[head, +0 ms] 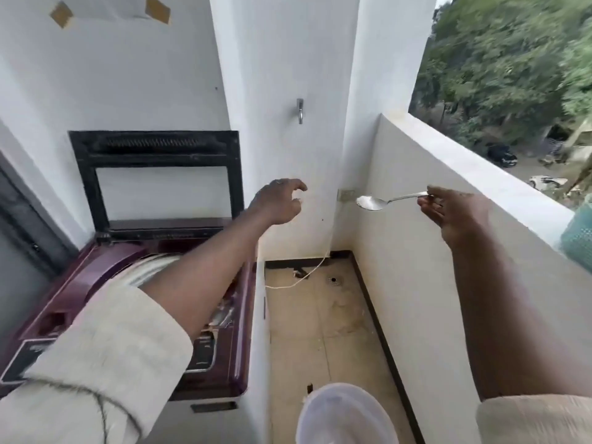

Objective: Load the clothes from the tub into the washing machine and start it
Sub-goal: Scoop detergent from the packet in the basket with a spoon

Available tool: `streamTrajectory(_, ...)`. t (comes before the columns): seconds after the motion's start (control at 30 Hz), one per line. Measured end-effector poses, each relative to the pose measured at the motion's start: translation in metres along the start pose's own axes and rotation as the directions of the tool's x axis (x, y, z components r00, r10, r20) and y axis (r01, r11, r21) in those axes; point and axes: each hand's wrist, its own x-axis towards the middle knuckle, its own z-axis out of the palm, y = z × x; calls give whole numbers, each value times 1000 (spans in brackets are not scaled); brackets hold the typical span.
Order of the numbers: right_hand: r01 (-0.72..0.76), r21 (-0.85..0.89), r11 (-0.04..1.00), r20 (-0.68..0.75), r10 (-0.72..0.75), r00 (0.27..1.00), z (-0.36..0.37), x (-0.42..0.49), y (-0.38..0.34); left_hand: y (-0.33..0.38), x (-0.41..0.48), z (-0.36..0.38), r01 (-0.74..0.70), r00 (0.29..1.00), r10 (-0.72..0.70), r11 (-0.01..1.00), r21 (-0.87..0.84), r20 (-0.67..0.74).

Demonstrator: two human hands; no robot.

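Washing machine (128,299), maroon and top-loading, fills the frame from eight to nine o'clock, its black-framed lid (157,174) standing upright against the wall. Left hand (277,200) reaches out above the machine's right edge toward the white pillar, fingers loosely curled and spread, gripping nothing. Right hand (451,213), at three o'clock beside the balcony parapet (448,174), pinches the handle of a metal spoon (381,201), bowl pointing left. Pale round tub (346,415) sits on the tiled floor at six o'clock; its contents cannot be made out. White cord (307,272) trails across the floor behind.
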Motion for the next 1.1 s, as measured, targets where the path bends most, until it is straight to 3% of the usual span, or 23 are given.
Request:
streamTrajectory(0.23, -136, -88, 987, 130, 147, 981, 111, -62, 147, -140, -82, -20, 172, 985, -173, 983, -70, -19)
streamTrajectory(0.43, -232, -248, 941, 106, 265, 959, 167, -97, 254, -218, -133, 7, 272, 960, -265, 960, -72, 91)
streamTrajectory(0.63, -87, -518, 851, 88, 155, 984, 193, -96, 299, -246, -154, 29, 281, 955, -265, 951, -125, 136)
streamTrajectory(0.77, 150, -743, 653, 187, -13, 982, 214, -106, 302, -248, -159, 37, 259, 960, -244, 960, -108, 140)
streamTrajectory(0.87, 407, -780, 476, 420, -85, 904, 229, -125, 302, -247, -159, 41, 230, 966, -217, 970, -83, 138)
streamTrajectory(0.93, 592, -723, 357, 615, -59, 786, 236, -142, 304, -246, -161, 45, 224, 966, -214, 973, -57, 146)
streamTrajectory(1.03, 813, -575, 93, 818, 49, 573, 234, -155, 313, -246, -166, 51, 236, 959, -234, 972, 6, 159)
streamTrajectory(1.1, 825, -558, 88, 830, 68, 554, 225, -153, 315, -244, -169, 54, 230, 957, -234, 972, 42, 171)
